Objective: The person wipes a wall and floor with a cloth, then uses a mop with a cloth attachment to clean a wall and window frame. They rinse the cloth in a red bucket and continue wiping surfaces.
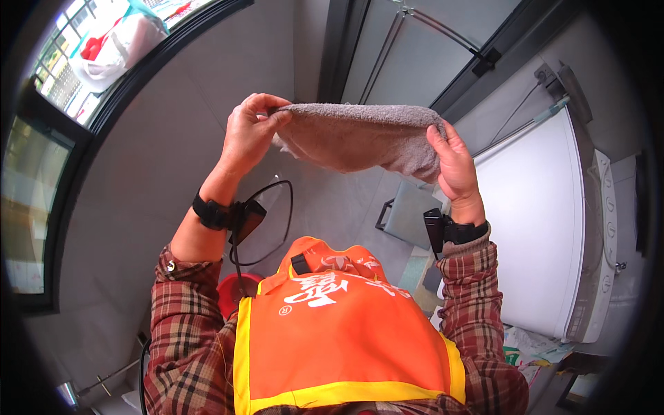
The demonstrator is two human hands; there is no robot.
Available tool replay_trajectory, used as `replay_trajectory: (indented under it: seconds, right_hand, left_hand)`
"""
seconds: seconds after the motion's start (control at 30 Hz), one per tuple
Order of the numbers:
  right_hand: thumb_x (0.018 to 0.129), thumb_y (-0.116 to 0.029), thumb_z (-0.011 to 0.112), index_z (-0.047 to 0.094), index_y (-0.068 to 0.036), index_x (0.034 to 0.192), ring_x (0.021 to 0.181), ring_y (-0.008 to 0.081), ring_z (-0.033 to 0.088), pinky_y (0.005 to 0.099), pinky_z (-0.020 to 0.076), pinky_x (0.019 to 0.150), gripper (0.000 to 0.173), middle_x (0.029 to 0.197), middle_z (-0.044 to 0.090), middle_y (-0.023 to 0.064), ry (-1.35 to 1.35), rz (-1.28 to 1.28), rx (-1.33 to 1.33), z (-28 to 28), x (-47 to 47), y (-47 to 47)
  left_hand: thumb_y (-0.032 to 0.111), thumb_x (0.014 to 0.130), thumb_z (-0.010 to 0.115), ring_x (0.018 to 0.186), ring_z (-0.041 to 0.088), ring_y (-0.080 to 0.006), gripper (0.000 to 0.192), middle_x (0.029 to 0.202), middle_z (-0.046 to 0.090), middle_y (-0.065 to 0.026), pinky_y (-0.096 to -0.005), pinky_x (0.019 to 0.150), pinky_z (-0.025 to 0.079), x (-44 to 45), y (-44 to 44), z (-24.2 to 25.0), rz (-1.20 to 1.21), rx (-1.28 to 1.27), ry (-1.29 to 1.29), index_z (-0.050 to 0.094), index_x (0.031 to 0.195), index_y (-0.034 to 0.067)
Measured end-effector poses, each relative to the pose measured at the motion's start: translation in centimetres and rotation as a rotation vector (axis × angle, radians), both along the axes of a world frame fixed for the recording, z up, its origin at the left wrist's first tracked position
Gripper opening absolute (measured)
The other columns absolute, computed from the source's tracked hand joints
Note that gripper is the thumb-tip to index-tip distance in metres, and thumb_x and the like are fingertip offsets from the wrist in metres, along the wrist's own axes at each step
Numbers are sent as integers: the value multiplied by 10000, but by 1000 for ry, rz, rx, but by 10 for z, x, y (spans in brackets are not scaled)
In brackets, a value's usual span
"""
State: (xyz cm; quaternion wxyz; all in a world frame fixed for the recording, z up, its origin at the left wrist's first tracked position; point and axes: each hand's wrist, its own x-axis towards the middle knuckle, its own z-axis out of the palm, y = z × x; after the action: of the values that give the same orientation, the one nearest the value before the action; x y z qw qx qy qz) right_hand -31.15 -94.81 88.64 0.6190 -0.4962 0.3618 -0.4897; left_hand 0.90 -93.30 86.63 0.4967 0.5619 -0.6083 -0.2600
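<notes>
A grey-brown terry cloth (358, 137) is stretched between both hands, held up in front of me with its upper edge nearly level and its lower part sagging. My left hand (251, 127) pinches the cloth's left corner between thumb and fingers. At the other end, my right hand (455, 158) grips the right side, thumb in front and the fingers partly hidden behind it. Some pale, frayed bits hang from the cloth near my left hand. Each wrist wears a black strap with a small black device.
To the right stands a white washing machine (529, 223) with knobs. A grey-topped stool (415, 212) is on the tiled floor, and a red bucket or basin (241, 290) is by my left elbow. A black cable (290, 207) loops at my left wrist. Bags (116, 49) lie by the window.
</notes>
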Motion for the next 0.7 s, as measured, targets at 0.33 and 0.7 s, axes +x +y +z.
replay_trajectory:
  seconds: [0.33,0.7]
  right_hand:
    - [945,-237,499,427,-56,1299,1019,119,545,256,449,886,404,1189,530,44,-102,599,-138,36,26,-54]
    - [737,-203,648,405,26,1226,884,196,585,304,534,629,592,1036,544,159,503,-1043,256,-104,-391,-294]
  left_hand:
    - [22,793,619,694,498,-83,149,820,545,27,-245,610,434,-70,-49,-28,297,-359,782,557,929,32]
    - [45,791,623,713,511,-104,163,831,552,1,-261,631,437,-124,-83,-108,347,225,387,558,940,27]
